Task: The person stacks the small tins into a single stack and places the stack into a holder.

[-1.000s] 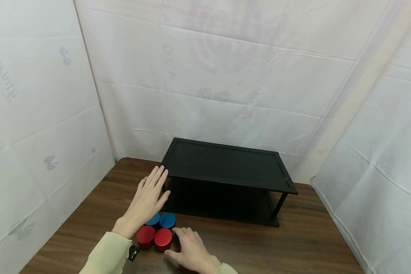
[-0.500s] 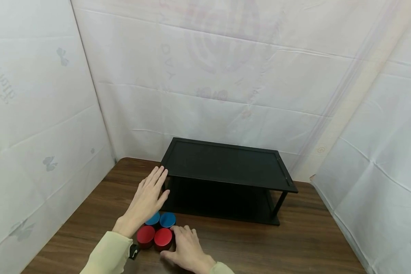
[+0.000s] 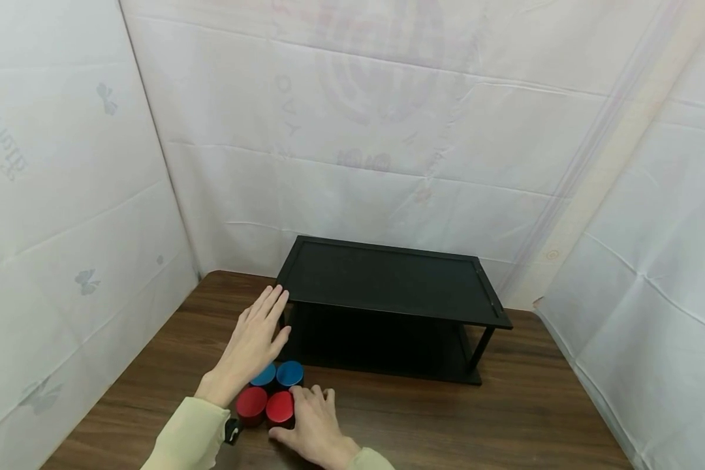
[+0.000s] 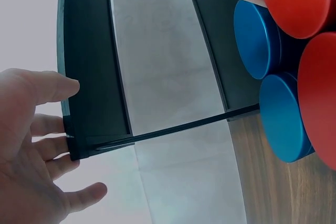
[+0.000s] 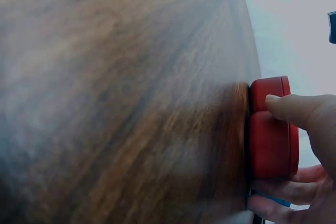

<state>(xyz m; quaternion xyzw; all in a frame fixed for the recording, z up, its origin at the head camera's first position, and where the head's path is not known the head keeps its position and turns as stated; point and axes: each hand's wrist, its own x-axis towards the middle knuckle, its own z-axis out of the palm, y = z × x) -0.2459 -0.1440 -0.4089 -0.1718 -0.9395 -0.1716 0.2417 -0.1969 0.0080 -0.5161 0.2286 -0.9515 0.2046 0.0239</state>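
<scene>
Inside the curled right hand (image 3: 316,427) sits a smooth red cylinder (image 3: 279,406); by the straight-fingered left hand (image 3: 249,343), a flat-topped shelf (image 3: 388,279).

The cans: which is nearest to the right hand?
In the head view, the right red can: the right hand curves round it. The other red can stands left of it, the blue cans behind.

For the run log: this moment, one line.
left hand: fingers at left corner of black two-tier rack | right hand: curled around right glossy red cylinder | two blue cylinders: behind red pair
</scene>
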